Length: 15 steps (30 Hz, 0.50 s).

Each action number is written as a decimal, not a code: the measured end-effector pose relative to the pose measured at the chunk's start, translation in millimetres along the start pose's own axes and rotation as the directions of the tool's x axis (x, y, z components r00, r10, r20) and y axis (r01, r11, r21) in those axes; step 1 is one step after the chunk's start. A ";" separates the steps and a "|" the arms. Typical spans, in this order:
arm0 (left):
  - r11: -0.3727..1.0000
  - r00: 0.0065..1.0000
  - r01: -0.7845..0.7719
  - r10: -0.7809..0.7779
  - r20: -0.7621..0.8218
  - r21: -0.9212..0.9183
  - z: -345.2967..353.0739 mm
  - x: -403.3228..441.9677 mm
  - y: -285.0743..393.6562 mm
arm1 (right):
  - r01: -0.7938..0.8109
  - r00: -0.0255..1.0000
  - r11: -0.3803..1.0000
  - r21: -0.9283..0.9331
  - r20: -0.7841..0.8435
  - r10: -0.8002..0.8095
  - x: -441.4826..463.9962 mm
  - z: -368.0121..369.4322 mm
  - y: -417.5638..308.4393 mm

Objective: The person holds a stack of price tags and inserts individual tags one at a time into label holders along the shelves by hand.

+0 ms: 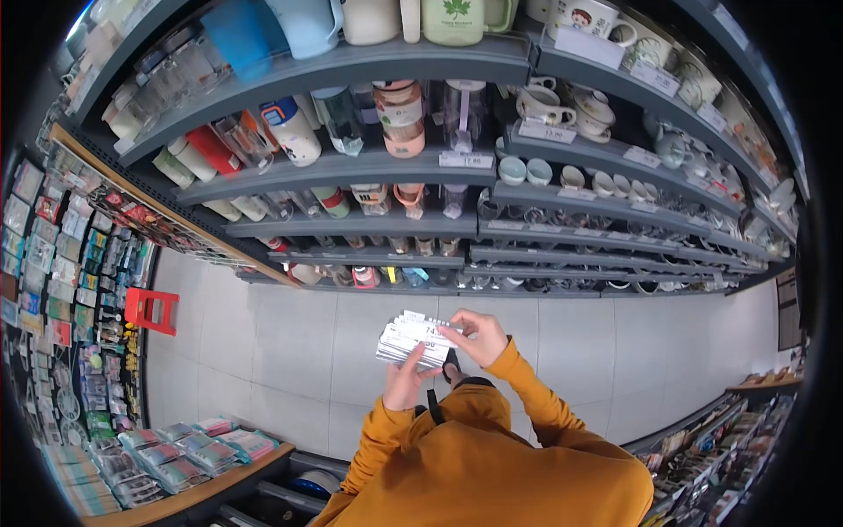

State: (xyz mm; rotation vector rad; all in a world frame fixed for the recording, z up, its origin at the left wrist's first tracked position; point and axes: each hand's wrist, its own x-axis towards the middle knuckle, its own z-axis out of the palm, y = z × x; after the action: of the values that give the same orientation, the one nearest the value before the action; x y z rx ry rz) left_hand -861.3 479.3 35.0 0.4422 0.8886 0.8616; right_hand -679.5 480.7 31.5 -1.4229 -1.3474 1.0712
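My left hand grips a thick stack of white price tags from below, its thumb lying across the face of the stack. Black printed figures show on the upper tags. At the right end of the stack, my right hand pinches the edge of a top tag between thumb and fingers. That tag still overlaps the others. Both hands are in front of my body, above the tiled floor, with mustard-coloured sleeves reaching to the wrists.
Grey shelves ahead carry bottles, tumblers, cups and teapots, with price tags along their edges. A red plastic stool stands at left beside a rack of packaged goods. Packets cover a low display at lower left. More shelving is at lower right.
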 end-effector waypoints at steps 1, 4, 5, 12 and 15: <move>1.000 1.000 0.006 -0.006 0.022 -0.018 -7.2 -10.5 -0.8 | 0.022 0.999 0.999 -0.027 -0.024 -0.023 -7.0 4.1 -5.1; 0.999 0.994 0.023 -0.026 0.102 0.024 -29.0 -42.3 -2.6 | 0.040 0.996 0.998 0.056 -0.077 -0.036 -33.1 15.7 -25.5; 0.998 0.990 0.042 -0.047 0.132 0.037 -37.0 -52.9 -4.0 | 0.027 0.995 0.985 0.173 -0.100 -0.010 -43.0 19.8 -32.8; 0.986 0.966 0.118 -0.142 0.218 0.117 -94.3 -126.5 -25.8 | 0.060 0.994 0.893 0.447 -0.106 -0.014 -102.3 37.2 -94.2; 0.985 0.961 0.134 -0.156 0.227 0.110 -105.3 -155.8 -31.8 | 0.060 0.996 0.889 0.454 -0.091 -0.020 -128.0 44.4 -122.6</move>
State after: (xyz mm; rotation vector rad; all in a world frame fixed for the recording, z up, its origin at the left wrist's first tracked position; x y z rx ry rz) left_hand -985.4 334.6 29.9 0.5421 0.7343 0.6198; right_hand -757.4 357.7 141.9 -1.0698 -0.9737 1.1921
